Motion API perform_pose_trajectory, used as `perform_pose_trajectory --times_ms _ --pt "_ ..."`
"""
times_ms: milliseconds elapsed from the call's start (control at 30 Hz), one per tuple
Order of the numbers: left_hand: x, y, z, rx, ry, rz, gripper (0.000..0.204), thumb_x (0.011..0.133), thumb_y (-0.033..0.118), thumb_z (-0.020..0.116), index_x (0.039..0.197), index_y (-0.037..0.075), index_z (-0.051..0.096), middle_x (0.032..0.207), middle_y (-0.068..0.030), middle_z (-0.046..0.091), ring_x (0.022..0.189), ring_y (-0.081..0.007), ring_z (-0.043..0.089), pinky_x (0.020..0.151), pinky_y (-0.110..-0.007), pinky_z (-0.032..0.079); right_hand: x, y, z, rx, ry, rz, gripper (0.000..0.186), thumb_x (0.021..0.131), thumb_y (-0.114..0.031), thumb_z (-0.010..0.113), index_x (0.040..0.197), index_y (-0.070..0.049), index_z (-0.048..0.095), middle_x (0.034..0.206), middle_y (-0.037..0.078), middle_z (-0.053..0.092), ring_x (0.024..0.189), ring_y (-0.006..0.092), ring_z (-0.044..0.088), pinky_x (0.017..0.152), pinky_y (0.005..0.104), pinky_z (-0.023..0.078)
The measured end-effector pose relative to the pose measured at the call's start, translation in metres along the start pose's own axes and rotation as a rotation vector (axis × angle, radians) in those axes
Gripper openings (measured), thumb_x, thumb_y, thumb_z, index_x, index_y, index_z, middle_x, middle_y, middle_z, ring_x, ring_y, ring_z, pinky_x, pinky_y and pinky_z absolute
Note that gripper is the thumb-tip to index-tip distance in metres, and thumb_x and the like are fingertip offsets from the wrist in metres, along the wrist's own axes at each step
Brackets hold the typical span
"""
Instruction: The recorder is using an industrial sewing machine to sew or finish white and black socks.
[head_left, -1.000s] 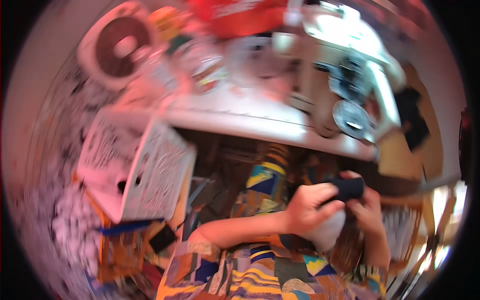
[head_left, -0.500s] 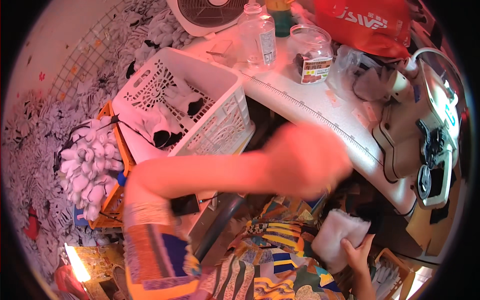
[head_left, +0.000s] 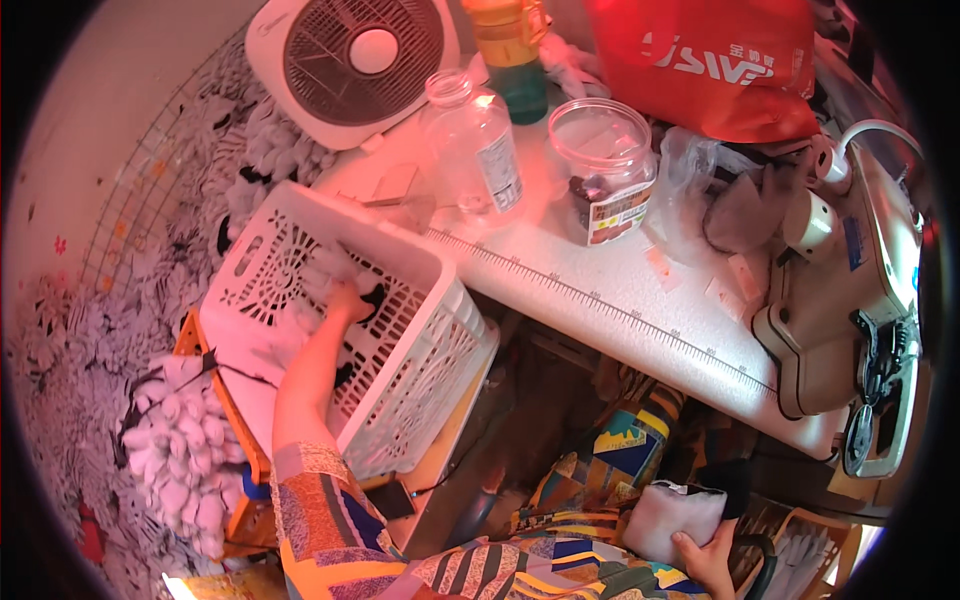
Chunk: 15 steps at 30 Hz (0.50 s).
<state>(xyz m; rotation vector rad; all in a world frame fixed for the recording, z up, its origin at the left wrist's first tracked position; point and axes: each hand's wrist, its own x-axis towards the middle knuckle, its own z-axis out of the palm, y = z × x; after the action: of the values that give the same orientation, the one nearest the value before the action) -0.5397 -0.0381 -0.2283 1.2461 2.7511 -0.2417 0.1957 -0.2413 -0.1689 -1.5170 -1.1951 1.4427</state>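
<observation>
My left hand (head_left: 349,301) reaches down into a white plastic lattice basket (head_left: 440,350) to my left, its fingers among white and black fabric pieces (head_left: 330,270) inside; whether it grips one I cannot tell. My right hand (head_left: 706,560) rests on my lap at the lower right, holding a small white padded fabric piece (head_left: 670,518) with a black piece (head_left: 736,478) behind it.
A white worktable (head_left: 600,290) with a printed ruler edge carries a sewing machine (head_left: 850,300), a clear jar (head_left: 600,165), a plastic bottle (head_left: 478,150), a red bag (head_left: 720,60) and a small fan (head_left: 350,60). White fabric bundles (head_left: 185,440) pile on the floor at left. A dark phone (head_left: 390,497) lies beside the basket.
My left arm has swung from my lap out to the left and down into the basket. My right hand stays on my lap with the white piece.
</observation>
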Motion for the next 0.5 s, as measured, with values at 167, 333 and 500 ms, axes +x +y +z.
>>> perform_pose_trajectory --times_ms 167,333,500 --pt "0.013 -0.023 -0.013 -0.101 0.299 0.066 0.036 0.085 0.007 0.050 0.120 0.008 0.059 0.111 -0.0217 0.062 0.106 -0.0399 0.058 0.090 -0.049 0.046 0.003 0.005 -0.001 -0.077 0.095 0.032 0.096 0.073 -0.006 0.075 0.147 -0.002 0.014 0.137 0.016 0.040 0.122 0.0247 0.044 0.104 0.0355 0.035" --pt "0.005 -0.084 -0.135 -0.118 0.786 0.140 0.032 0.082 0.001 0.046 0.111 0.003 0.059 0.103 -0.0228 0.064 0.097 -0.0414 0.060 0.082 -0.049 0.047 0.017 0.011 -0.009 -0.167 0.062 0.033 0.094 0.074 -0.010 0.075 0.146 -0.001 0.015 0.139 0.018 0.038 0.124 0.0256 0.043 0.105 0.0360 0.033" --pt "-0.100 -0.087 -0.215 0.007 0.801 0.299 0.050 0.076 -0.008 0.044 0.124 0.001 0.055 0.122 -0.0227 0.058 0.111 -0.0392 0.056 0.092 -0.045 0.046 0.034 -0.006 -0.004 -0.195 -0.048 0.018 0.095 0.075 -0.011 0.074 0.148 -0.001 0.014 0.142 0.017 0.036 0.125 0.0251 0.041 0.106 0.0357 0.032"
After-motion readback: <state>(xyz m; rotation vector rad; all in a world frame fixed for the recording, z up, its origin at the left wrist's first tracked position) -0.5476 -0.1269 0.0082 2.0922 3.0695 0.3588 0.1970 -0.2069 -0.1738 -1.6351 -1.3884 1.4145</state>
